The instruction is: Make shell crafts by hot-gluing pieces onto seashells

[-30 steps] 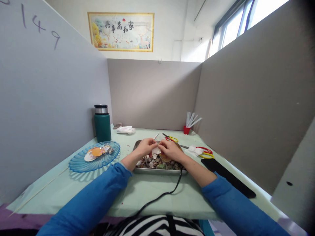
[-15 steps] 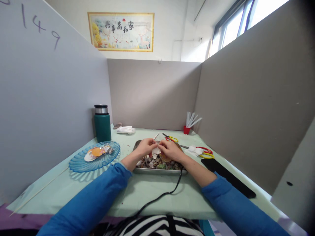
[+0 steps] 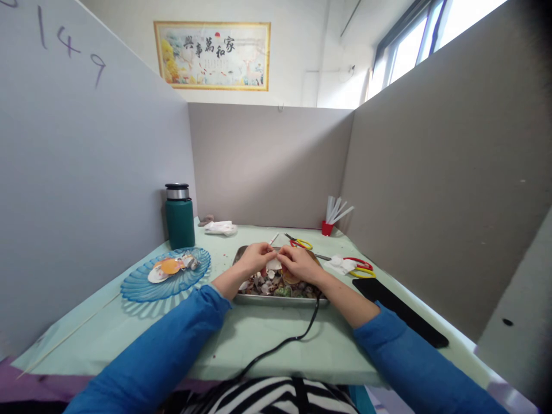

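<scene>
Over the tray (image 3: 280, 301) of shells (image 3: 271, 275), in the head view, your left hand (image 3: 259, 255) and right hand (image 3: 299, 263) nearly meet, curled; whether they grip something small can't be told. The cord (image 3: 284, 341) across the tray's edge could snag your right sleeve (image 3: 407, 351), jolting the shells.

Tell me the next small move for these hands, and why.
I'd probably tilt the left hand and right hand slightly upward, together: they meet above the metal tray of loose shells, and whatever they may pinch is too hidden to make out.
</scene>
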A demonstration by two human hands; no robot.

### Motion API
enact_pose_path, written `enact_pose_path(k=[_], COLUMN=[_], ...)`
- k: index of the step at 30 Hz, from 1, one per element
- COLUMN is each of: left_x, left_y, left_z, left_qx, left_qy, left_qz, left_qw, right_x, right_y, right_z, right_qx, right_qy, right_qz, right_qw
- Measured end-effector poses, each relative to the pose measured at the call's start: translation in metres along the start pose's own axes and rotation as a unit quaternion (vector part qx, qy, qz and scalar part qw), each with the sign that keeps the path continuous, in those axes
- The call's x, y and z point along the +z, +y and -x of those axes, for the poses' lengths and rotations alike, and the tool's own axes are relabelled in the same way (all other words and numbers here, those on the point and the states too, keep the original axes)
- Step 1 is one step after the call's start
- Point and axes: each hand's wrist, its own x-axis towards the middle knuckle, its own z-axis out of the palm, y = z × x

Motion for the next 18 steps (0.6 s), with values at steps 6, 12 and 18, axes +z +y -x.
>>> enact_pose_path(k=[6,12,18], left_x=[0.0001,0.0000,-0.0002], left_y=[-0.0005,-0.0020,-0.0045], left_z=[-0.0001,-0.0006,-0.0018], left_qx=[-0.007,-0.003,0.001], left_qy=[0.000,-0.003,-0.003], left_qz=[-0.006,-0.002,-0.006], left_qw=[1.000,1.000,1.000], right_x=[0.0008,0.0008,0.0007], right_y=[0.0010,0.0010,0.0008], right_z=[-0.0001,0.0000,0.0000], right_qx=[0.001,-0.002,-0.004], right_qy=[-0.005,-0.008,-0.006], right_qz=[-0.005,-0.007,-0.004], right_qw=[1.000,1.000,1.000])
